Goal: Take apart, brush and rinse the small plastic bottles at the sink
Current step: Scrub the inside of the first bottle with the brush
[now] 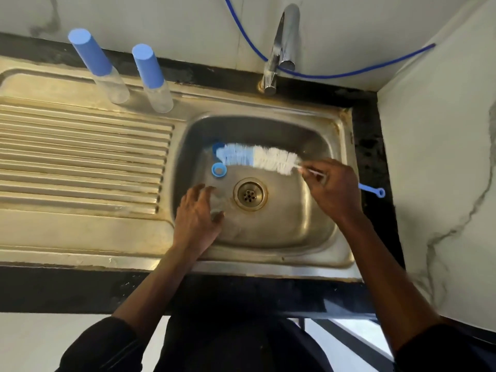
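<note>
Two clear small bottles with tall blue caps, one on the left and one beside it, stand on the drainboard's back edge. Inside the steel sink basin lies a clear, capless bottle next to the drain, and my left hand curls round it. My right hand pinches the wire stem of a blue-and-white bottle brush, whose bristles hover over the basin's far side. A blue cap ring lies on the basin floor below the brush tip. Another blue piece is partly hidden behind the bristles.
The chrome tap stands behind the basin, with a blue hose looping along the wall. A ribbed drainboard fills the left side. A marble wall closes in on the right. The drain sits mid-basin.
</note>
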